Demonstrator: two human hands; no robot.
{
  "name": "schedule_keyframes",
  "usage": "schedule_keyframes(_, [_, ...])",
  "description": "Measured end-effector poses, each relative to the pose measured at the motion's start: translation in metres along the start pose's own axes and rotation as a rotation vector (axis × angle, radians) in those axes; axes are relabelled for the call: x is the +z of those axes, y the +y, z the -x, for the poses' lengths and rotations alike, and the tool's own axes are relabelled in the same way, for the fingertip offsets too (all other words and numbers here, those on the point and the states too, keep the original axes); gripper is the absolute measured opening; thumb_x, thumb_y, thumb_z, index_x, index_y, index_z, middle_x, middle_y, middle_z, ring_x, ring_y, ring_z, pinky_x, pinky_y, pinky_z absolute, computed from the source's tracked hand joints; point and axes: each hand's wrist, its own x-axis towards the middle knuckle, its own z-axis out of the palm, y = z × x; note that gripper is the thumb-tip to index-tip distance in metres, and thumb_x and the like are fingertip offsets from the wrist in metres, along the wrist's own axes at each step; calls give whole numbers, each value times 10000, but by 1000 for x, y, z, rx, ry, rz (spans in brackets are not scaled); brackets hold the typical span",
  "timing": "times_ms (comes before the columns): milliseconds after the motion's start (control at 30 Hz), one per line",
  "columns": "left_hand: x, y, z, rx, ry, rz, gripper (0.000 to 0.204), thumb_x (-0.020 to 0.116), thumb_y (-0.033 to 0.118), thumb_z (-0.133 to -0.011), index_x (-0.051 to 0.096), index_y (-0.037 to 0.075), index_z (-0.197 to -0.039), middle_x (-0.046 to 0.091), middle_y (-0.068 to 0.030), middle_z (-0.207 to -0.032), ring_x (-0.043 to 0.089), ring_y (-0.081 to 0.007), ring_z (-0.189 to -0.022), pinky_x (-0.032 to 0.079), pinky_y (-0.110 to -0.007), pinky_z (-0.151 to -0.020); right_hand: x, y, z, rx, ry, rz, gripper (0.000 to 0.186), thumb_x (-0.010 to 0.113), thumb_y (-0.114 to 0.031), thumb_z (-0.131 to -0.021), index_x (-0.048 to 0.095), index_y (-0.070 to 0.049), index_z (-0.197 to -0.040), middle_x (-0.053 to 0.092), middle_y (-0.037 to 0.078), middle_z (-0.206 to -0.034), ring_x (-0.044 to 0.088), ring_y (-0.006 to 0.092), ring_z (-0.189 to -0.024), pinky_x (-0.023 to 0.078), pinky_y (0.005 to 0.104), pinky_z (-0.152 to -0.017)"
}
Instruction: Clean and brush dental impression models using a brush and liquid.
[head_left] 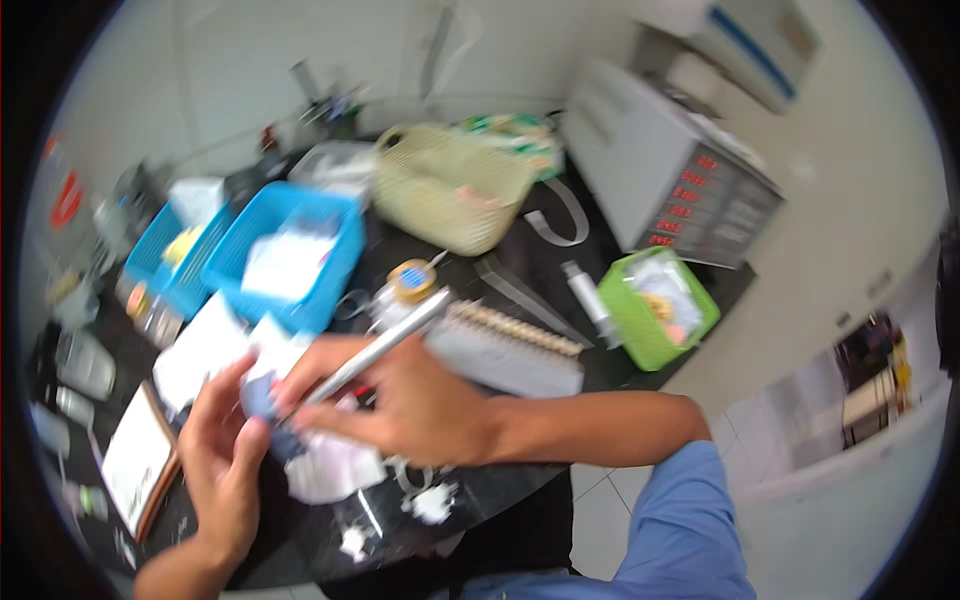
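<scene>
Dark desk (285,540) against a pale wall, crowded with baskets. The right hand (425,400) grips a white pen-shaped tool (380,345), slanted with its tip down toward the left hand. The left hand (222,465) curves its thumb and fingers around a blurred bluish piece (258,397); whether it pinches the piece cannot be told. Likely hazards: a slip of the tip could strike the left fingers, since they lie close to it; a loose hold could let the piece turn; a sweeping forearm could scatter the white tufts (432,503).
</scene>
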Motion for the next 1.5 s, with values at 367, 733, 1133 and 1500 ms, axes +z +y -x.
schedule_keyframes(367, [4,13,-10,-181,-136,239,348,627,106,-959,544,-29,-1270,663,-70,-1010,597,-85,-854,481,-231,-723,-17,-9,1,-120,-29,258,128,757,-77,-842,698,-15,-938,694,78,-875,667,149,-789,519,276,-703])
schedule_keyframes(733, [2,10,-7,-204,-134,146,414,660,224,-943,548,-31,-1249,674,-53,-906,603,-67,-805,449,-196,-725,-16,-20,6,-165,-129,230,128,713,-13,-844,690,-24,-969,688,112,-946,680,230,-911,541,342,-809])
schedule_keyframes(1133, [9,17,-7,-72,-79,49,471,711,49,-874,555,-27,-1312,652,-61,-961,623,-100,-883,549,-243,-772,-19,-16,7,-67,-46,284,158,736,-106,-867,698,-12,-989,712,120,-950,686,191,-849,529,313,-753])
schedule_keyframes(1500, [1,15,-1,-65,-137,138,471,757,60,-846,537,-18,-1254,596,-87,-1155,599,-141,-1044,544,-317,-917,-12,-18,6,152,5,114,165,770,-138,-859,725,-6,-947,701,50,-795,625,59,-703,482,209,-620])
